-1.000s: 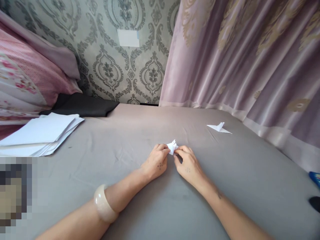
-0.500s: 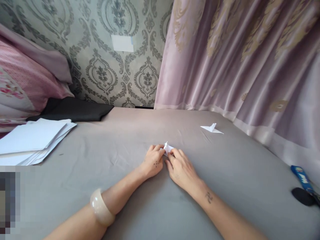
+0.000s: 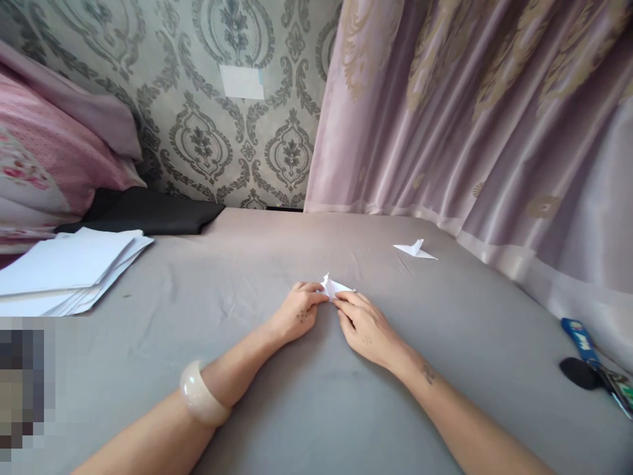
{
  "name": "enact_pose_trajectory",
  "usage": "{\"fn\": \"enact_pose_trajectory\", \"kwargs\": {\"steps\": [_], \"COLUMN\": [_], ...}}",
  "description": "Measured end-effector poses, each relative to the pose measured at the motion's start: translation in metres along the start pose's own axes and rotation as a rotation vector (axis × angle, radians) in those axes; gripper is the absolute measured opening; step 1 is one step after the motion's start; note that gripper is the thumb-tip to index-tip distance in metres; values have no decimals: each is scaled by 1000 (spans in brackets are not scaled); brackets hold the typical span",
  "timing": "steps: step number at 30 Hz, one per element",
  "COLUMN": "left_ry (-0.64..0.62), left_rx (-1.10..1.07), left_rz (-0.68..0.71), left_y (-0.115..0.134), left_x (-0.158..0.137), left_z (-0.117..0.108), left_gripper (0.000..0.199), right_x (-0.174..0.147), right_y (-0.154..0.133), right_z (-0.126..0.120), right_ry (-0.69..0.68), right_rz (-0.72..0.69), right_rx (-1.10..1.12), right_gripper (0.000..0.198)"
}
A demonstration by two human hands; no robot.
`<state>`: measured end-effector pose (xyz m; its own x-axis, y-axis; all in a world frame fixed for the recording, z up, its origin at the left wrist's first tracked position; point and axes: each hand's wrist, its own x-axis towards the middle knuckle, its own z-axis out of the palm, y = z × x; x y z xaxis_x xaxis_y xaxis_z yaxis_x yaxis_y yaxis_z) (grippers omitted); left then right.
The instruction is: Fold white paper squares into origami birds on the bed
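A small white folded paper crane (image 3: 331, 289) is between my hands, low over the grey sheet (image 3: 316, 409). My left hand (image 3: 298, 313) pinches its left side near an upright folded point. On the other side, the fingers of my right hand (image 3: 370, 328) press on the right wing, which spreads out to the right above them. My fingertips partly hide the lower edge of the paper. A second white paper crane (image 3: 416, 249) rests on the sheet farther back to the right, touched by neither hand.
White paper sheets (image 3: 74, 262) lie stacked at the left, in front of a folded black cloth (image 3: 153, 212). Pink floral bedding (image 3: 59, 145) is behind them. A blue strap-like item (image 3: 579, 338) and a black oval object (image 3: 578, 373) lie at the right edge. A curtain (image 3: 395, 145) hangs along the back right.
My hands have moved slightly apart, the right one to the right. More of the held paper crane shows now, with its right wing spread out. The view has shifted a little.
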<state>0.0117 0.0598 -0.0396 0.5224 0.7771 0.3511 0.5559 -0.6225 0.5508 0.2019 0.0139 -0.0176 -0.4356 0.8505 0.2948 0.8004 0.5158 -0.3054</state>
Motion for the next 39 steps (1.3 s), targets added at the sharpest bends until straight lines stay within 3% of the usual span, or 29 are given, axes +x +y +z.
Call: {"fn": "enact_pose_trajectory", "kwargs": {"steps": [4, 10, 14, 17, 24, 29, 32, 35, 39], "left_ry": [-71, -231, -236, -182, -35, 147, 166, 137, 113], "left_rx": [149, 354, 370, 318, 150, -19, -43, -59, -88], "left_rz": [132, 160, 172, 149, -54, -355, -469, -509, -545], "left_y": [7, 19, 20, 17, 9, 15, 20, 23, 22], "left_x": [-4, 0, 1, -3, -4, 2, 3, 4, 10], "left_z": [-3, -2, 1, 0, 0, -14, -22, -24, -21], "left_gripper": [47, 37, 34, 38, 45, 38, 36, 38, 37], "right_x": [-3, -1, 1, 5, 21, 28, 33, 43, 64], "right_y": [4, -7, -10, -13, -27, -32, -29, -11, 44], "right_z": [1, -3, -2, 0, 10, 16, 18, 12, -10], "right_ry": [-12, -52, -29, 9, 88, 67, 44, 32, 89], "right_rz": [-20, -7, 17, 118, 348, 400, 419, 461, 642], "right_rx": [27, -67, -69, -75, -187, -245, -262, -267, -307], "right_gripper": [43, 42, 36, 29, 21, 20, 23, 23, 27]}}
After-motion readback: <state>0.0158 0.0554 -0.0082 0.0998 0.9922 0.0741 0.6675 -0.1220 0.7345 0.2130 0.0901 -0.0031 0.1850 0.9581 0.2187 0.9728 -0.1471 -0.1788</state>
